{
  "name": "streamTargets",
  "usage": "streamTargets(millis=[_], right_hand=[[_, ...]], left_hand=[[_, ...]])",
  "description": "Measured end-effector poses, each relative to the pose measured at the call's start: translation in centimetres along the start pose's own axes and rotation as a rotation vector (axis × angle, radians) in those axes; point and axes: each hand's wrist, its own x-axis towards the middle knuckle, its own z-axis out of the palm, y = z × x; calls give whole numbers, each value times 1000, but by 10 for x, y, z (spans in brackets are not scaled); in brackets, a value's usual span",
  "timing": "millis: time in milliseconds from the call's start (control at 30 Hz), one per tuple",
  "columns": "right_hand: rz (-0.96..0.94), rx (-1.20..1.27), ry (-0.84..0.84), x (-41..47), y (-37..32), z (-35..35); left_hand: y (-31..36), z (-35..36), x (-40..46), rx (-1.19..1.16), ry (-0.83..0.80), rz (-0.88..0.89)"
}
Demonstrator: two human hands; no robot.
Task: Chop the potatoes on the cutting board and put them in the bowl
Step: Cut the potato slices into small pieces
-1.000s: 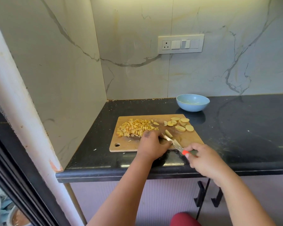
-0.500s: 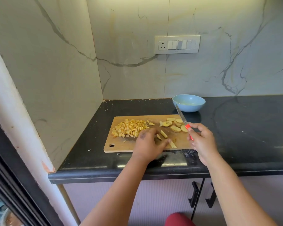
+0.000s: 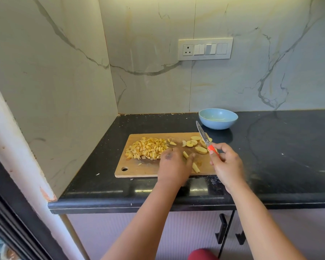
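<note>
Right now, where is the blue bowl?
The blue bowl sits on the black counter near the back wall, just past the cutting board's far right corner, beyond the knife tip.

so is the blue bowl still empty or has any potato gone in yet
Empty: the blue bowl shows only bare pale inside, and the chopped potato sits piled on the cutting board.

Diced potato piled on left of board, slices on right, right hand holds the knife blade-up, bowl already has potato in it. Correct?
Not quite: the head view shows the blue bowl with no potato in it. The rest holds: the diced potato pile sits on the left of the cutting board, the slices on the right, and the right hand holds the knife with its blade raised.
</note>
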Motion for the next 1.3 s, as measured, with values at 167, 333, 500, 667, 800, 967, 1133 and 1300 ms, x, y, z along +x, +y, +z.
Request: streamTargets(millis=[167, 333, 500, 667, 800, 967, 1133, 1300], right_hand=[[5, 19, -5, -2, -3, -1], [-4, -18, -12, -2, -4, -1], [-6, -13, -24, -3, -5, -2], [-7, -21, -31, -4, -6, -3], [-8, -23, -35, -5, -6, -3], [-16, -32, -38, -4, -6, -3], [-11, -22, -44, -4, -5, -3], [-11, -17, -45, -3, -5, -4]], left_hand=[[3, 9, 2, 220, -80, 21], [4, 3, 2, 226, -46, 62], [6, -1, 3, 208, -23, 17], [8, -1, 11, 230, -87, -6], [3, -6, 16, 199, -153, 34], [-15, -26, 30, 54, -315, 122], [-15, -28, 47, 5, -216, 214], [-7, -16, 62, 230, -394, 288]])
